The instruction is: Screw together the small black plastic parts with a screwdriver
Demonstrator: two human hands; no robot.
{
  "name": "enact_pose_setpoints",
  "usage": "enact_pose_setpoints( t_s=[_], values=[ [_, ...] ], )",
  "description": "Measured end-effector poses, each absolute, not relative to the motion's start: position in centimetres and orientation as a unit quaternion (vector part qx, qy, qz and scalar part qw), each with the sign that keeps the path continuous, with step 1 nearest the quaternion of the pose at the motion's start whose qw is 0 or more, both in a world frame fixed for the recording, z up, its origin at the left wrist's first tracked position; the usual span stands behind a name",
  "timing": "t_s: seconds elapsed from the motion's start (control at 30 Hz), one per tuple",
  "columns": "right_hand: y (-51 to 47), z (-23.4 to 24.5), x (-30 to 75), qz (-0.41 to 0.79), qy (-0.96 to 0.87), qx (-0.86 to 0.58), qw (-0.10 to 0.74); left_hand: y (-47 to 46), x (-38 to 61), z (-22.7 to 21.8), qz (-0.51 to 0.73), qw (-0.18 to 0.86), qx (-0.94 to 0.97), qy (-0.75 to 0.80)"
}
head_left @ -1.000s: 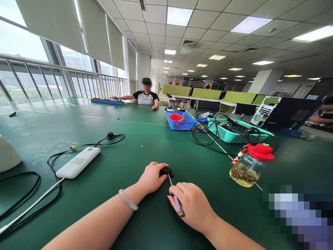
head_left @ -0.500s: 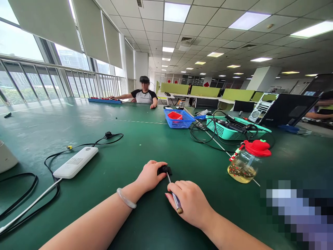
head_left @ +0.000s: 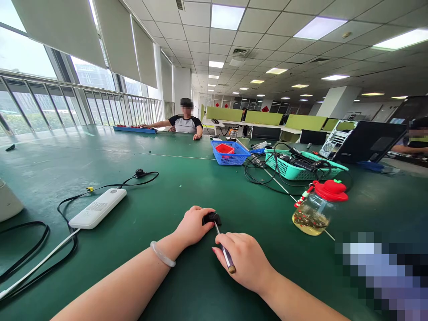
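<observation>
My left hand (head_left: 194,225) is closed on a small black part (head_left: 212,217) that rests on the green table; its exact kind I cannot make out, since fingers cover its left side. A pale bangle (head_left: 162,254) circles my left wrist. In my right hand (head_left: 245,258) is a screwdriver (head_left: 225,250), gripped between thumb and fingers, with a metal shaft and a dark handle ending in a brownish cap. The shaft slants up to the left, and its tip meets the near side of the black part.
To the left lies a white power bank-like block (head_left: 98,208) with cables. A red-lidded glass jar (head_left: 312,218) stands at right. Beyond are a blue basket (head_left: 230,158), a green basket (head_left: 287,170) with black cables, and a seated person (head_left: 186,122) across the green table (head_left: 140,249).
Very little differs. The handle end of the screwdriver has shifted slightly to the right, while both hands stay in place.
</observation>
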State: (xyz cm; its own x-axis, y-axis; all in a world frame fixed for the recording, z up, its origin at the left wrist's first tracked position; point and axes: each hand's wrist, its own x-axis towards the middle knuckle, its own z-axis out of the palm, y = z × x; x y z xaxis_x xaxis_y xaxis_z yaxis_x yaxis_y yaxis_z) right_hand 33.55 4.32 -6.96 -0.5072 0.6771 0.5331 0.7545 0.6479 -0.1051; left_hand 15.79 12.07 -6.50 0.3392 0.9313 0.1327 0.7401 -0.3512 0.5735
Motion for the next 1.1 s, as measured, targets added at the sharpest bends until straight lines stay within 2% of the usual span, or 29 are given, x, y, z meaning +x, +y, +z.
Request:
enact_pose_setpoints(
  t_s=[1.1],
  values=[
    [4.40,-7.14,33.56,-0.056,-0.863,-0.396,0.309,12.03,15.90,-6.22,0.231,0.214,0.790,0.527]
  ],
)
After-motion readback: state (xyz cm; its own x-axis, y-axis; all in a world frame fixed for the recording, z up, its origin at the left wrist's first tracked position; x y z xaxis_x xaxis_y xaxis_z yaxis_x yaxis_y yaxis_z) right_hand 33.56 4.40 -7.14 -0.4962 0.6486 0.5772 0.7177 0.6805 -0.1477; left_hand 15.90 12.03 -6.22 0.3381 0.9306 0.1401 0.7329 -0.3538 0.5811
